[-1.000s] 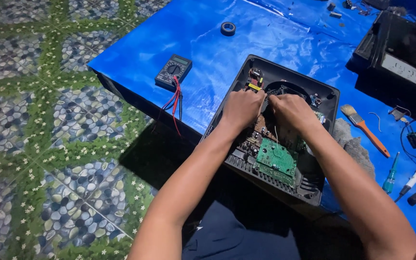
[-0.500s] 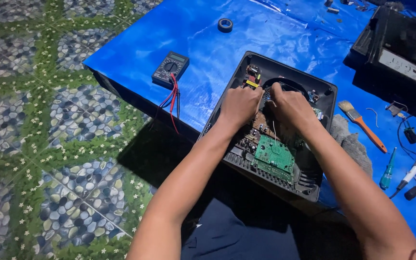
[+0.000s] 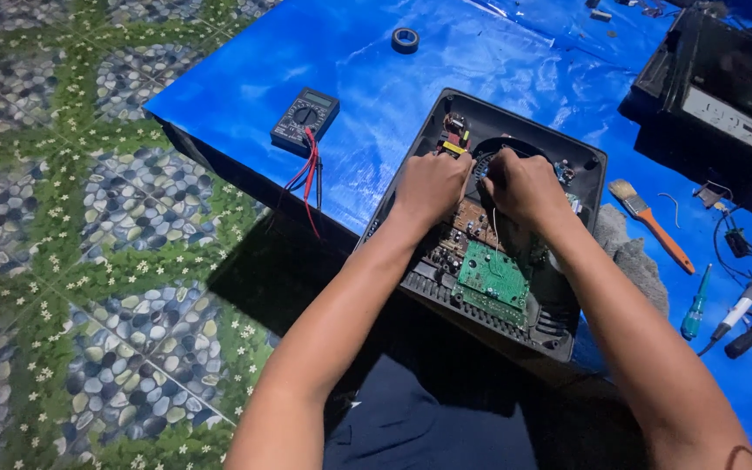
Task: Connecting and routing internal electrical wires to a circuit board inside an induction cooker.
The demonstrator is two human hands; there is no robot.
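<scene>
Both my left hand [image 3: 428, 187] and right hand [image 3: 524, 187] are curled shut inside the open black casing [image 3: 585, 161] at the table's near edge, pinching something hidden, steadying parts above the green board [image 3: 492, 277], meter [image 3: 305, 118] lying leftward.

Single head view: the scene was seen from above, steeply downward and forward, at close range. The blue-covered table [image 3: 515, 52] was framed from its near-left corner; patterned floor [image 3: 71, 218] was included at left.

Opened black appliance casing [image 3: 587, 165], circuit boards [image 3: 492, 276] exposed.
</scene>
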